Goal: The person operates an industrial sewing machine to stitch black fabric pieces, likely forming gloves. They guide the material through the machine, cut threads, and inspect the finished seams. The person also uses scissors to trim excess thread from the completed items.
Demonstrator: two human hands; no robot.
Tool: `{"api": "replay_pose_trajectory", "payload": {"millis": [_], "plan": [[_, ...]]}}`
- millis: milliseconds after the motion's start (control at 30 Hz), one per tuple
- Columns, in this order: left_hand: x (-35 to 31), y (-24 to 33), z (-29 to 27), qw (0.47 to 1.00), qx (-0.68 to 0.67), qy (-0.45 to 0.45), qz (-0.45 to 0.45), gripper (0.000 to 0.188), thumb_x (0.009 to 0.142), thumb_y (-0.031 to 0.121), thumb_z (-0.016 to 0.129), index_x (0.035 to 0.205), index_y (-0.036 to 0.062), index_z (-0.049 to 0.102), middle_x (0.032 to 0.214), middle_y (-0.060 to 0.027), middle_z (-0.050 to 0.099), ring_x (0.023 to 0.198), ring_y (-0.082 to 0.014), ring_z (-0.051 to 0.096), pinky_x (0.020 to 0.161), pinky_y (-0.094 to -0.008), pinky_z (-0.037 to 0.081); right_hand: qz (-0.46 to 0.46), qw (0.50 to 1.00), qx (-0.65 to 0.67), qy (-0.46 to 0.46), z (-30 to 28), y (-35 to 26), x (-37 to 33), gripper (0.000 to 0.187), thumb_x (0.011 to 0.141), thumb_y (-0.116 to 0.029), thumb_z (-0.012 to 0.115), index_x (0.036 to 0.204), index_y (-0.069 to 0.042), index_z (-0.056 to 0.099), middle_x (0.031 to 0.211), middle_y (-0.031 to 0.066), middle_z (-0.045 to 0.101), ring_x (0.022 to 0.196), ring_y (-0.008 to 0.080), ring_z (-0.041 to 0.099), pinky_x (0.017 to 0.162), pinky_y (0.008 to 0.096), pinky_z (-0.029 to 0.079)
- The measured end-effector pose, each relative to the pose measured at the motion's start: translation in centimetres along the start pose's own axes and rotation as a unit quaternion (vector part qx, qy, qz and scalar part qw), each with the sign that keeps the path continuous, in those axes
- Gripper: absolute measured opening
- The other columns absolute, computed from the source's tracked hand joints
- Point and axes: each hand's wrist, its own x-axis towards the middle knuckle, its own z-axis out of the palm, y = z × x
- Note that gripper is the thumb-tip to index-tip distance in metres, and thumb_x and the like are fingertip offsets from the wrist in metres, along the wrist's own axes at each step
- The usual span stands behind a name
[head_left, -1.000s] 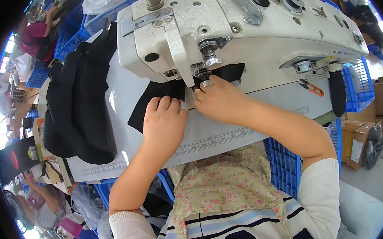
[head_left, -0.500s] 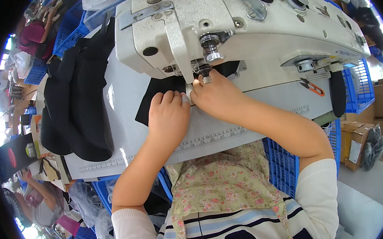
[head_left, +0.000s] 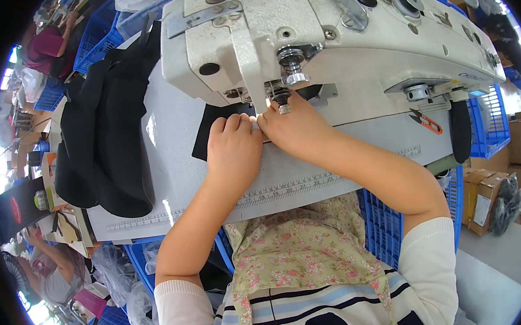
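Note:
A white sewing machine (head_left: 337, 54) stands over the table, its presser foot area in front of my hands. Beneath it lies a flat black fabric piece (head_left: 205, 133), partly covered by my hands and the machine head. My left hand (head_left: 234, 149) rests on the fabric with curled fingers, gripping its near edge left of the needle area. My right hand (head_left: 294, 124) is closed at the fabric beside the needle area, its thumb close to the left hand's fingers. Some right fingertips are hidden behind the machine's tension knob (head_left: 281, 100).
A pile of black fabric pieces (head_left: 111, 137) lies on the table's left. Orange-handled thread snips (head_left: 427, 122) lie at the right. A printed ruler (head_left: 286, 188) runs along the near part of the table (head_left: 172, 193). Blue crates (head_left: 383, 226) stand below; other people work at far left.
The black fabric has shifted slightly away from me and to the right, with less of it showing. My left hand has moved along with it, its fingers more curled.

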Motion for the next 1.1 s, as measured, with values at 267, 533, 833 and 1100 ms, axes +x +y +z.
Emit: {"api": "replay_pose_trajectory", "payload": {"millis": [267, 533, 833, 1100], "plan": [[-0.3, -0.1, 0.8, 0.999, -0.004, 0.049, -0.001, 0.023, 0.070, 0.012, 0.059, 0.090, 0.0016, 0.065, 0.104, -0.0120, 0.065, 0.098, -0.0223, 0.059, 0.085, -0.0359, 0.042, 0.067, 0.994, 0.037, 0.076, -1.4, 1.4, -1.7, 0.007, 0.070, -0.014, 0.060, 0.073, -0.010, 0.064, 0.081, 0.0036, 0.058, 0.088, 0.0197, 0.054, 0.072, 0.0329, 0.043], [-0.2, -0.1, 0.4, 1.000, -0.002, 0.029, -0.006, 0.025, 0.069, 0.012, 0.061, 0.091, 0.0008, 0.065, 0.102, -0.0118, 0.066, 0.097, -0.0226, 0.059, 0.083, -0.0358, 0.043, -0.103, 0.983, -0.004, 0.155, -1.0, 1.4, -0.9, 0.011, 0.071, -0.014, 0.057, 0.072, -0.004, 0.063, 0.084, 0.0071, 0.063, 0.083, 0.0216, 0.059, 0.071, 0.0329, 0.047], [-0.3, 0.0, 0.5, 0.999, -0.026, 0.031, -0.019, 0.023, 0.068, 0.012, 0.062, 0.088, 0.0005, 0.066, 0.102, -0.0131, 0.065, 0.096, -0.0241, 0.060, 0.082, -0.0364, 0.045, -0.088, 0.994, 0.028, -0.062, -2.7, 1.3, 0.0, 0.017, 0.078, -0.015, 0.052, 0.085, -0.002, 0.059, 0.091, 0.0206, 0.066, 0.088, 0.0266, 0.066, 0.067, 0.0344, 0.051], [-0.2, 0.4, 0.7, 0.997, -0.060, 0.022, -0.048, 0.022, 0.066, 0.011, 0.063, 0.086, 0.0006, 0.065, 0.104, -0.0136, 0.065, 0.098, -0.0261, 0.059, 0.085, -0.0382, 0.045, -0.050, 0.998, -0.001, -0.046, -1.9, 0.6, -0.4, 0.017, 0.078, -0.016, 0.054, 0.088, -0.002, 0.058, 0.092, 0.0200, 0.066, 0.088, 0.0256, 0.066, 0.069, 0.0355, 0.050]]}}
